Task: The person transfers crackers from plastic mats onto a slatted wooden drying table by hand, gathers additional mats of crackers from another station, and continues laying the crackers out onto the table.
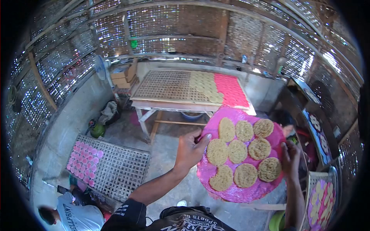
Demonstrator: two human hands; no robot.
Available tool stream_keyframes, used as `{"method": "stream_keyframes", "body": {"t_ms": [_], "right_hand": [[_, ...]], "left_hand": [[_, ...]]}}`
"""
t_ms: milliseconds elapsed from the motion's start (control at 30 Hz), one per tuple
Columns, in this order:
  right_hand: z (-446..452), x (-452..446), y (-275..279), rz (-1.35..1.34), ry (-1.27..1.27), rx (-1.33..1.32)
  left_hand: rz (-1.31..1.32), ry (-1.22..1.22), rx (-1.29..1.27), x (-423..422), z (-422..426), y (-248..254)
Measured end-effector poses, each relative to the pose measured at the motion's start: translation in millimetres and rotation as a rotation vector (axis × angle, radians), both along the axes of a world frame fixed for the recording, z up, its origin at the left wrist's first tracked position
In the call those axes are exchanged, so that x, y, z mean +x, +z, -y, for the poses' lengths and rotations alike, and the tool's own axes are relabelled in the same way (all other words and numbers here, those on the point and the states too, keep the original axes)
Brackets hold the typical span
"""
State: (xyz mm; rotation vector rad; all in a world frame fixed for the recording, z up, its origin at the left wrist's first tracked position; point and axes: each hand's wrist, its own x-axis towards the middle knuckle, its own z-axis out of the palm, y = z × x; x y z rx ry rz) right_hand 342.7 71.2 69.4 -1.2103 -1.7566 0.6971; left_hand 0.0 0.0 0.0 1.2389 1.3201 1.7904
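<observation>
Holding nine discs (237,151) on one sheet (246,195)

Nine textured tan discs (237,151) (one notched) lie in three rows on a raised, glossy, roundish pink sheet (252,193)

The pink sheet (250,195) right of centre looks like glossy, crinkled plastic; the tan rounds (237,151) on it are matt, rough and stringy. Lower left, a woven slatted rack (122,166); upper middle, a worn wooden desk (173,106); upper left, matt cardboard boxes (124,75). The floor (165,134) looks like dull concrete.
</observation>
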Motion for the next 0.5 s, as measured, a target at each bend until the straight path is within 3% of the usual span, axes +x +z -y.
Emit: {"method": "stream_keyframes", "body": {"t_ms": [33,67,100,167,200,333,500], "right_hand": [[-12,-2,-18,-0.006,0.023,0.014],[-18,-11,-32,0.152,0.005,0.194],[-63,-96,-59,0.058,0.006,0.186],[-102,-148,-74,0.190,0.037,0.163],[-129,-242,-82,-0.036,0.014,0.182],[-192,-263,-108,0.138,0.149,0.196],[-290,-349,-135,0.167,0.252,0.159]], "left_hand": [[-0.022,0.052,-0.047,-4,7,-5],[-0.044,0.102,-0.091,-9,12,-10],[-0.142,0.148,-0.081,-87,-26,-11],[-0.171,0.231,-0.085,-134,-47,-36],[-0.366,0.271,-0.019,-217,-70,18],[-0.224,0.405,-0.129,-219,-97,-66],[-0.219,0.548,-0.113,-293,-172,-112]]}}
